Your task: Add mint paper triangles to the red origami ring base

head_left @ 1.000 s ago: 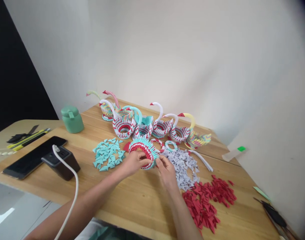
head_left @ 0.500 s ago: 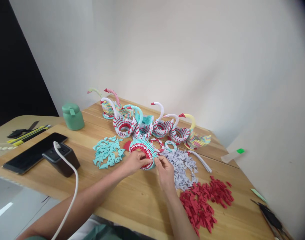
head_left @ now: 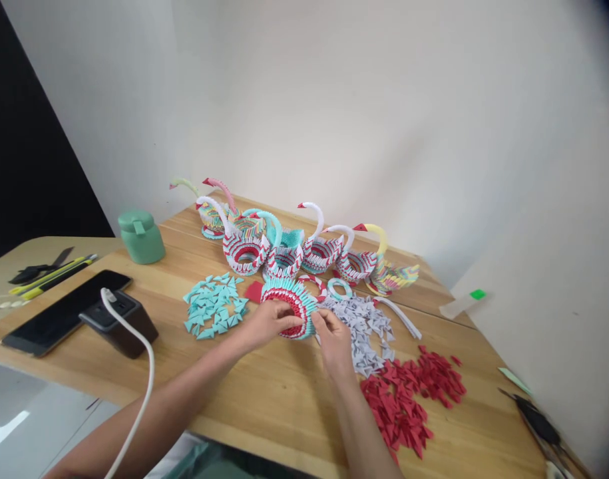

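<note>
On the wooden table [head_left: 264, 392], a half-built ring of folded paper pieces [head_left: 290, 299], teal outside and red-white inside, stands in front of me. My left hand [head_left: 267, 322] grips its near left rim. At the near right rim, the fingers of my right hand [head_left: 334, 336] are pinched against the ring; whether they hold a loose piece is hidden. Loose teal pieces [head_left: 213, 307] lie to the left, white pieces [head_left: 361, 326] to the right, red pieces [head_left: 408, 392] nearer on the right.
Several finished paper swans [head_left: 284, 239] line the back of the table. A green jar [head_left: 140, 236], a phone [head_left: 59, 316] and a black charger box [head_left: 119, 320] with a white cable sit at the left. Scissors and pens [head_left: 44, 269] lie far left, dark tools [head_left: 538, 422] far right.
Both hands stay on the paper ring with only small finger shifts. The view has drifted slightly.
</note>
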`<state>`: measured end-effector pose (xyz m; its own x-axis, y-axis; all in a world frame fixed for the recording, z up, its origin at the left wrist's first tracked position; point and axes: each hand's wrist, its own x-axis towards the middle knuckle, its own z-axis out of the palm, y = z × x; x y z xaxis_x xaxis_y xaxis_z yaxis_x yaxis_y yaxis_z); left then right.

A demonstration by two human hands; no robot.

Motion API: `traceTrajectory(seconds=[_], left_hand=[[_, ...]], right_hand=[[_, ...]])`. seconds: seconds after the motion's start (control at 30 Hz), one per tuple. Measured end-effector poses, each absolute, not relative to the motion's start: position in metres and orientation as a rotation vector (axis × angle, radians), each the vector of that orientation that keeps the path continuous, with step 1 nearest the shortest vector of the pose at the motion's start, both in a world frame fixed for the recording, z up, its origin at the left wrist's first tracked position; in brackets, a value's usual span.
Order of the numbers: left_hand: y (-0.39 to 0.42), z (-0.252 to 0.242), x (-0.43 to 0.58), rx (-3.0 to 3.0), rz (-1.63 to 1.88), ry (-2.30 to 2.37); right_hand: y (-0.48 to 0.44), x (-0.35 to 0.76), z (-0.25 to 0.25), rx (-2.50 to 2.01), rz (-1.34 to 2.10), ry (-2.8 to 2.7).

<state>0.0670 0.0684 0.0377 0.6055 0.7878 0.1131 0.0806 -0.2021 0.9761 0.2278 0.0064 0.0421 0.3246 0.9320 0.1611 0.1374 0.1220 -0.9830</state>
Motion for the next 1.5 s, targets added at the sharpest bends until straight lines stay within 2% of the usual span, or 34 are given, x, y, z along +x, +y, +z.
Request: traceTrajectory(seconds=[0.33,0.7,1.5], left_hand=[[0.072,0.030,0.072,1.613,0.830,0.824],[0.065,0.040,0.068,1.650,0.685,0.733],[0.069,0.036,0.067,1.688,0.752,0.808]], right_hand=[[0.009,0.218,0.037,-1.328,0.789,-1.050],[0.009,0.232,0.048,-1.265,0.939,-1.086],[0.008,0.234,0.053,-1.305,0.877,-1.186]])
